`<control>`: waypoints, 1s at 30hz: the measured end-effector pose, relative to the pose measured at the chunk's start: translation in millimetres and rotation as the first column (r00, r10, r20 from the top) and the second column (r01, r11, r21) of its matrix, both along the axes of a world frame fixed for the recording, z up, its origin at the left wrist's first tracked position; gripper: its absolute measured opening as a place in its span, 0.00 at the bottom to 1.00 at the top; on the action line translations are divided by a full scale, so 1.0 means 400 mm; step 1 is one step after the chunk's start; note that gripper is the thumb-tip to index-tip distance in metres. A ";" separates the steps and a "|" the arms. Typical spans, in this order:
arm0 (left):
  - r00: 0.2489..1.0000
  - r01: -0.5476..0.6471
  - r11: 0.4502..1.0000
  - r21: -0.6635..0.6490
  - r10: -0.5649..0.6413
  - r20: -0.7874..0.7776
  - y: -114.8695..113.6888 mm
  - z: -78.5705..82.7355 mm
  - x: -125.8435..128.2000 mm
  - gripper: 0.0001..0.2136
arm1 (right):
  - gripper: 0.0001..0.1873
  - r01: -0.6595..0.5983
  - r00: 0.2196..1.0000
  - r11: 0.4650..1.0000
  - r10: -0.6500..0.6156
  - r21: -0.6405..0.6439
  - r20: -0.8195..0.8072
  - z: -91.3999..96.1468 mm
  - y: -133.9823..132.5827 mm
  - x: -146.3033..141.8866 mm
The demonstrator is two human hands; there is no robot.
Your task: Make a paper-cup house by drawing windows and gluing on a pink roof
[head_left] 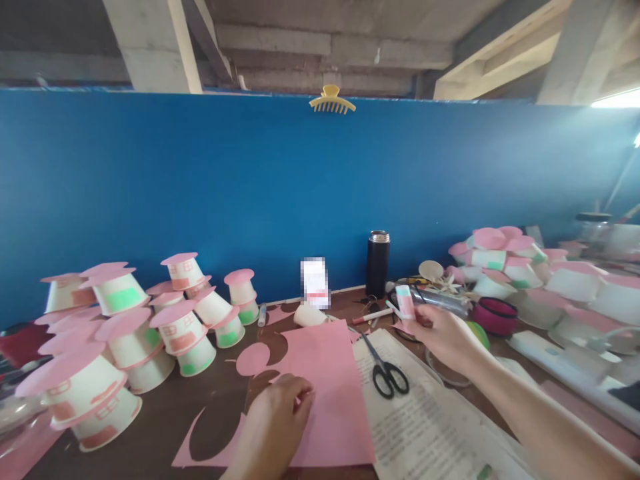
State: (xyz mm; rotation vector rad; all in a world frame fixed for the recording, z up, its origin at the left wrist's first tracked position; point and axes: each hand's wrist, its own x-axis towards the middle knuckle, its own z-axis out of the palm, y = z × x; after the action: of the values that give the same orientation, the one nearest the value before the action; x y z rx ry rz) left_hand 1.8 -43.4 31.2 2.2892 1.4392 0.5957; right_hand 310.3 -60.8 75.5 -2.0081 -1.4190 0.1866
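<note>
My left hand (280, 420) lies on a sheet of pink paper (330, 387) with curved cut-outs along its left side. Its fingers are curled, and whether anything is between them is hidden. Held upright in my right hand (447, 333) is a small white-and-pink tube (405, 303), its fingers closed round the lower end. A pink paper disc (253, 359) is at the sheet's upper left. Black-handled scissors (390, 380) lie on printed pages (400, 427) between my hands. A white paper cup (310, 316) rests on its side behind the pink sheet.
Paper-cup houses with pink brims (183, 333) stand stacked at left; more cups (575, 283) are piled at right. A black flask (379, 263) stands by the blue partition (225, 180). A pixelated upright item (315, 283) and a maroon round case (495, 316) are nearby.
</note>
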 end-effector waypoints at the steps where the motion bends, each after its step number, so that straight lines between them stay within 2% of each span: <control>1: 1.000 -0.003 1.000 0.006 0.003 0.002 0.002 0.003 -0.002 0.11 | 0.12 0.036 0.999 0.999 -0.036 -0.038 0.024 -0.018 0.008 0.029; 3: 1.000 0.002 1.000 0.010 -0.002 0.016 0.004 0.005 -0.005 0.12 | 0.13 0.086 0.995 0.992 -0.080 -0.093 0.067 -0.058 0.021 0.075; 5: 1.000 0.006 1.000 0.016 -0.007 0.020 0.004 0.003 -0.007 0.12 | 0.14 0.082 0.994 0.988 -0.071 -0.130 0.087 -0.095 0.028 0.096; 10: 1.000 -0.002 0.997 0.076 0.001 0.013 0.007 -0.010 -0.013 0.12 | 0.12 0.090 0.987 0.980 -0.064 -0.176 0.148 -0.147 0.035 0.086; 15: 0.998 -0.060 0.984 0.170 0.058 0.016 0.024 -0.028 -0.032 0.12 | 0.13 0.113 0.976 0.974 -0.071 -0.194 0.208 -0.150 0.031 0.075; 20: 0.986 -0.164 0.969 0.184 0.155 0.059 0.041 -0.039 -0.044 0.12 | 0.15 0.130 0.966 0.968 -0.075 -0.214 0.248 -0.152 0.025 0.075; 30: 0.990 -0.138 0.977 0.165 0.131 0.055 0.037 -0.042 -0.038 0.11 | 0.13 0.079 0.964 0.975 -0.022 -0.208 0.266 -0.155 0.003 0.057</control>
State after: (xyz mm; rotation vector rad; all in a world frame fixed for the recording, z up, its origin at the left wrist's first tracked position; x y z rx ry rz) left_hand -13.3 -28.5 14.2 2.3011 1.5869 0.8321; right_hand 333.0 -59.7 13.4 -2.3157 -1.5635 0.0552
